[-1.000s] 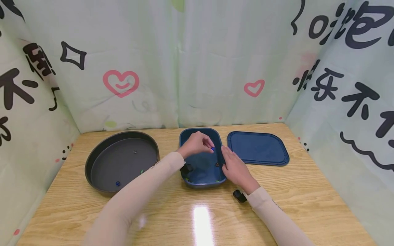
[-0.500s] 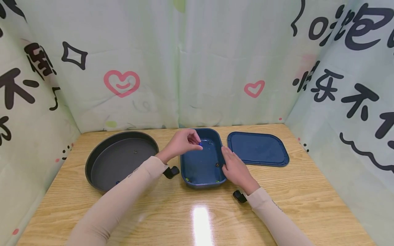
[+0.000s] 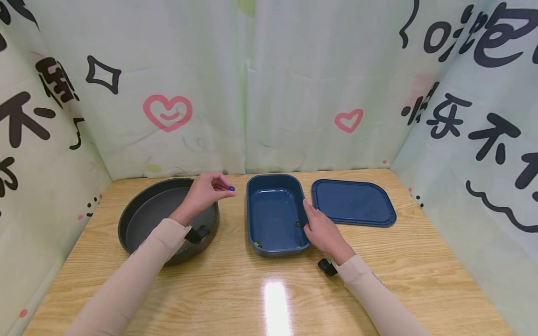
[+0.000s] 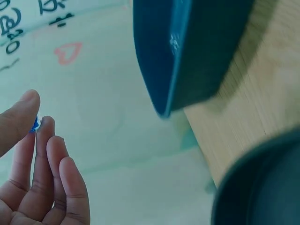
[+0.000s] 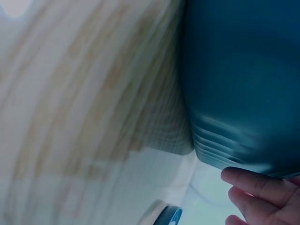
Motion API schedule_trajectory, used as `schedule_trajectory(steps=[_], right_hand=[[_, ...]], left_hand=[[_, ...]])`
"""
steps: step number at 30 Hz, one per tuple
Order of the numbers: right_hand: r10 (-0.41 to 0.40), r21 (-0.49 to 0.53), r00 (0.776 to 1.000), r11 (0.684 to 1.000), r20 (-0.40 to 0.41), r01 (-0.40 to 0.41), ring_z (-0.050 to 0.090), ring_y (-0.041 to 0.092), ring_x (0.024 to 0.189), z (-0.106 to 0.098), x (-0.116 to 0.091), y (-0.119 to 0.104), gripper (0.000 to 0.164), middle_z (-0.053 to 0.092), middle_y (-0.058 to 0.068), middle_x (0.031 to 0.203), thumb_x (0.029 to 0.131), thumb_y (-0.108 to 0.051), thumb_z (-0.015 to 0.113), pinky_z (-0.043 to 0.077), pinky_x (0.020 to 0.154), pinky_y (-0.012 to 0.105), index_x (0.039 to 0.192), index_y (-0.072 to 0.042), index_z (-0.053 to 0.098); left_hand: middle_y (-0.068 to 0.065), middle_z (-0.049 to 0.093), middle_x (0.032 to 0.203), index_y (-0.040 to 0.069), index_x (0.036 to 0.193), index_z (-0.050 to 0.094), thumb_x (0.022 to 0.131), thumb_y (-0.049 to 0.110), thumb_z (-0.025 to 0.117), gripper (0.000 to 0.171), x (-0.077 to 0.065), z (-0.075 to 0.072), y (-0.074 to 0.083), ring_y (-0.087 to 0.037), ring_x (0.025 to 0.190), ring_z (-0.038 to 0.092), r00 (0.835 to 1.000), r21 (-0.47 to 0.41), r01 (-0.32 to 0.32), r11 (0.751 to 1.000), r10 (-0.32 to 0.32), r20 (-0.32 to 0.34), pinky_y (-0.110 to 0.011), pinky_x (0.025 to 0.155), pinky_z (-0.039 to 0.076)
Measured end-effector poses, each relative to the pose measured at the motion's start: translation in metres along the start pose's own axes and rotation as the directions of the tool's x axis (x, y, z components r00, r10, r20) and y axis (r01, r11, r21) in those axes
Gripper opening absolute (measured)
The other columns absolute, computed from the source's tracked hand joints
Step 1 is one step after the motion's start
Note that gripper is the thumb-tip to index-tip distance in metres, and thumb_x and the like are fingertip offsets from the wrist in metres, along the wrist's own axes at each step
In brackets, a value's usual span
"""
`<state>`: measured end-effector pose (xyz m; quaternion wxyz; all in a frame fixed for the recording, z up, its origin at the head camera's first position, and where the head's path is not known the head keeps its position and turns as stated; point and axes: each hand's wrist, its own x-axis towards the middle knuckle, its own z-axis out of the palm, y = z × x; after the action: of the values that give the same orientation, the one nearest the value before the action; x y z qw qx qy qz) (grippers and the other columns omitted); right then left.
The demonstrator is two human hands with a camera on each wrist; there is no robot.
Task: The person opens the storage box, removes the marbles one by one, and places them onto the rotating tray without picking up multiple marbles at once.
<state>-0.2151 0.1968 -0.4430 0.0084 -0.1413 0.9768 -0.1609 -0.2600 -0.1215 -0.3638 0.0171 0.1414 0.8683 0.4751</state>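
My left hand (image 3: 205, 193) pinches a small blue marble (image 3: 231, 188) between thumb and fingertips, over the right side of the dark round pan (image 3: 123, 228). In the left wrist view the marble (image 4: 35, 124) shows blue and white at the thumb tip. The pan's floor is largely hidden by that hand and sleeve. My right hand (image 3: 327, 234) rests with straight fingers against the right outer wall of the deep blue box (image 3: 275, 210). Inside the box lie several small marbles, among them a brownish one (image 3: 298, 224) and a green one (image 3: 258, 244).
A flat blue lid (image 3: 353, 201) lies on the wooden table (image 3: 235, 289) right of the box. A strip of table separates pan and box. Behind everything hangs a printed curtain (image 3: 269, 93), with more of it along both sides.
My left hand has moved left from above the blue box to over the pan, still pinching the blue marble. The right hand has stayed at the box's wall.
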Motion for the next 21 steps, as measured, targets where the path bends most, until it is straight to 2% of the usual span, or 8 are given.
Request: schedule_trajectory(steps=[7,12,19,21], right_hand=[[0.004,0.0,1.0,1.0,0.001,-0.004,0.039,0.041,0.133,-0.001,0.001,0.0,0.063,0.035,0.025,0.147,0.092,-0.011,0.045,0.033,0.107,0.051,0.148,0.002,0.019],[0.001,-0.002,1.0,1.0,0.004,-0.001,0.039,0.041,0.133,-0.002,0.002,0.001,0.063,0.036,0.025,0.147,0.092,-0.012,0.046,0.033,0.108,0.051,0.148,0.002,0.02],[0.005,-0.015,1.0,1.0,0.014,-0.005,0.039,0.042,0.132,-0.002,0.002,0.001,0.063,0.035,0.025,0.147,0.092,-0.011,0.047,0.033,0.108,0.051,0.147,0.003,0.02],[0.006,-0.018,1.0,1.0,0.014,-0.005,0.039,0.042,0.132,-0.003,0.002,0.001,0.063,0.036,0.026,0.146,0.092,-0.011,0.047,0.034,0.107,0.051,0.147,0.003,0.02]], left_hand=[[-0.011,0.068,0.092,0.006,0.092,0.066,0.081,0.021,0.074,0.02,-0.005,-0.02,-0.017,-0.016,0.08,0.065,0.998,0.057,0.032,0.998,-0.029,-0.059,-0.029,0.074,0.053],[-0.011,0.069,0.094,0.006,0.093,0.066,0.082,0.022,0.073,0.021,-0.008,-0.033,-0.025,-0.011,0.079,0.064,0.995,0.071,0.051,0.996,-0.045,-0.088,-0.026,0.073,0.053],[-0.013,0.068,0.099,0.005,0.097,0.066,0.084,0.024,0.071,0.024,-0.011,-0.047,-0.042,-0.009,0.08,0.063,0.989,0.088,0.095,0.992,-0.084,-0.121,-0.03,0.076,0.053],[-0.013,0.068,0.099,0.004,0.097,0.065,0.084,0.025,0.071,0.025,-0.012,-0.051,-0.047,-0.005,0.079,0.061,0.987,0.094,0.101,0.99,-0.088,-0.133,-0.027,0.075,0.052]])
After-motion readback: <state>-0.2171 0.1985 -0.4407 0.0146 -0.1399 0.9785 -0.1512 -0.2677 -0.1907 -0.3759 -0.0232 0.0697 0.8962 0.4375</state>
